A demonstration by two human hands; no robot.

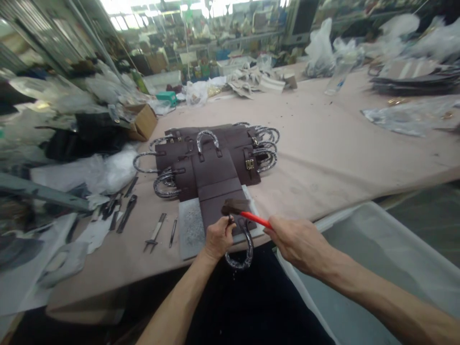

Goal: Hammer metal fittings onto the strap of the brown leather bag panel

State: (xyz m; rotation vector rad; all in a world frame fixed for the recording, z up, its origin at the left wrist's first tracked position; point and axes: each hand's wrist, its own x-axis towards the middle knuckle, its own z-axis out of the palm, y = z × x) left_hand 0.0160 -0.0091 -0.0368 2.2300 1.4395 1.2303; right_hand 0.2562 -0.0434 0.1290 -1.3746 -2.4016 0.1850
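My right hand (300, 242) is closed round the red handle of a hammer (256, 219). The hammer's dark head is over my left hand (217, 238), whose fingers pinch a small dark rod-like tool (230, 219), mostly hidden. Below them lies a dark brown leather bag panel (215, 173), its near end on a grey slab (190, 227). A plastic-wrapped handle (247, 256) on this panel hangs over the table's front edge. Another wrapped handle (207, 136) stands at the panel's far end.
Several brown bag panels (167, 160) with wrapped handles lie stacked behind. Left of the slab are a divider-like metal tool (156, 232), a thin pen-like tool (173, 233) and dark hand tools (127, 213). A cardboard box (143, 122) and plastic bags stand further left. A pale bin (362, 258) is at right.
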